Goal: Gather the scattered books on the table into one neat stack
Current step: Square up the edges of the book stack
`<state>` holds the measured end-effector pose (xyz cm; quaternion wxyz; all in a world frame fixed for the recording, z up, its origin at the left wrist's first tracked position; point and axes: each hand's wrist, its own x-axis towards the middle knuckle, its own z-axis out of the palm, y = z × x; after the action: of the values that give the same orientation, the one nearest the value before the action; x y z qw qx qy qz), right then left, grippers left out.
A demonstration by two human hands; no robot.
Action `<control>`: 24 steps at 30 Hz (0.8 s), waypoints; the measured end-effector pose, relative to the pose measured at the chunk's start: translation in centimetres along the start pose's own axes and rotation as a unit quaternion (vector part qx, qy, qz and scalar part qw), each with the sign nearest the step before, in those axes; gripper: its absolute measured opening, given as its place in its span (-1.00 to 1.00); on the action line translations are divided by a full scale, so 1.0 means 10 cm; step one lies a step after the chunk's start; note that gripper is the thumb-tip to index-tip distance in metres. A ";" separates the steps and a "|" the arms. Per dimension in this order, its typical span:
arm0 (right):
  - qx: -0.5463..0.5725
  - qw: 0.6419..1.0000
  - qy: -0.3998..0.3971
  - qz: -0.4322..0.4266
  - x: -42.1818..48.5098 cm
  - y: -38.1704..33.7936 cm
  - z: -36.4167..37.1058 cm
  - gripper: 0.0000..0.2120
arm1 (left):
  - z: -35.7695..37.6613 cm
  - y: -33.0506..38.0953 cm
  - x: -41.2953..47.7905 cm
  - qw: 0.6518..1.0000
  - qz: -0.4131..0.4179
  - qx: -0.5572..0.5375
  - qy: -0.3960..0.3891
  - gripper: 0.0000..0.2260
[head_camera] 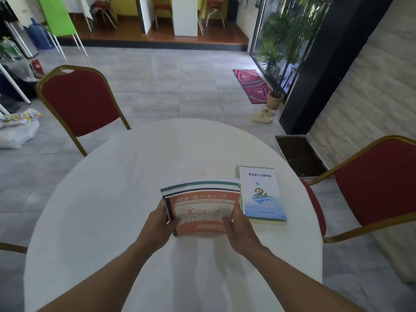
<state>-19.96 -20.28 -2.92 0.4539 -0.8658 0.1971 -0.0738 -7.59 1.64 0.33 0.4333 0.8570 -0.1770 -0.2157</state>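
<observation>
Orange is what's catching the eye first: the Snoopy book (201,212) is sitting on top of a small pile of books (200,188) that's being held near the middle of the round white table (112,199), a bit toward the near edge. The pile is being gripped from both sides, the left hand (161,226) wrapped round its left edge with the thumb pressed on the cover, the right hand (238,230) clamped on the near right corner the same way. Edges underneath are looking staggered, so squaring-up is probably what's being done right now.

One blue-and-white paperback (262,194) is still lying flat just beside the pile, toward the right edge of the table, and it looks like it's resting on another thin book, though that's hard to tell.

Next move, as a guess: the held pile is needing to be set onto that paperback (or the paperback brought over), then the sides tapped flush. Nothing else on the table is being touched.
</observation>
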 end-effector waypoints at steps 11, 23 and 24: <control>-0.001 1.000 -0.009 -0.005 0.00 -0.01 -0.01 -0.63 | -0.01 -0.03 0.03 1.000 0.005 -0.001 -0.002 -0.55; -0.010 1.000 0.001 -0.013 -0.02 -0.05 -0.03 -0.61 | -0.01 -0.02 0.05 1.000 0.016 -0.001 0.009 -0.55; -0.008 1.000 0.002 -0.013 -0.03 -0.06 -0.04 -0.61 | 0.00 -0.02 0.05 1.000 0.017 0.002 0.011 -0.55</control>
<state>-20.20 -20.12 -2.18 0.4459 -0.8716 0.1873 -0.0802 -7.10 1.52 0.07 0.4371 0.8572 -0.1868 -0.1983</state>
